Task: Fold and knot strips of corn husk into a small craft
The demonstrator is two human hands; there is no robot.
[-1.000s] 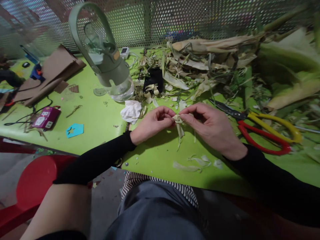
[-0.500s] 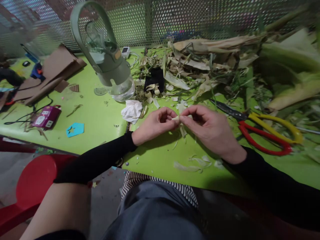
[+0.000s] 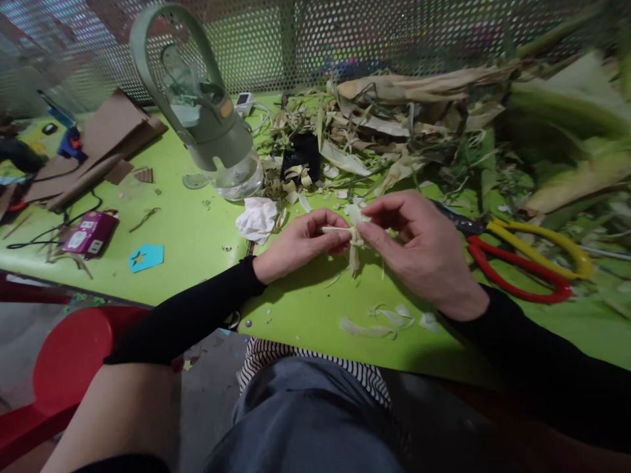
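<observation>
Between my two hands is a small knotted piece of corn husk (image 3: 355, 253), pale green, with one strip hanging down and another end pointing up. My left hand (image 3: 304, 242) pinches its left side, where a thin pale strip lies along the fingers. Thumb and forefinger of my right hand (image 3: 414, 246) close on its right side near the knot. Part of the piece is hidden by the fingers. Loose husk scraps (image 3: 367, 327) lie on the green table (image 3: 296, 302) below my hands. Scissors (image 3: 517, 256) with one red and one yellow handle rest right of my right hand.
A heap of corn husks (image 3: 394, 121) covers the back right. At the back left stands a green-handled water bottle (image 3: 221, 141), with crumpled tissue (image 3: 257, 220) before it. Farther left are a purple box (image 3: 90, 233), blue paper (image 3: 146, 257) and brown cardboard (image 3: 108, 131). A red chair (image 3: 71, 351) stands lower left.
My right hand has shifted slightly up and right, showing more of the knot. A thin strip now shows across my left fingers. The whole view has moved a little.
</observation>
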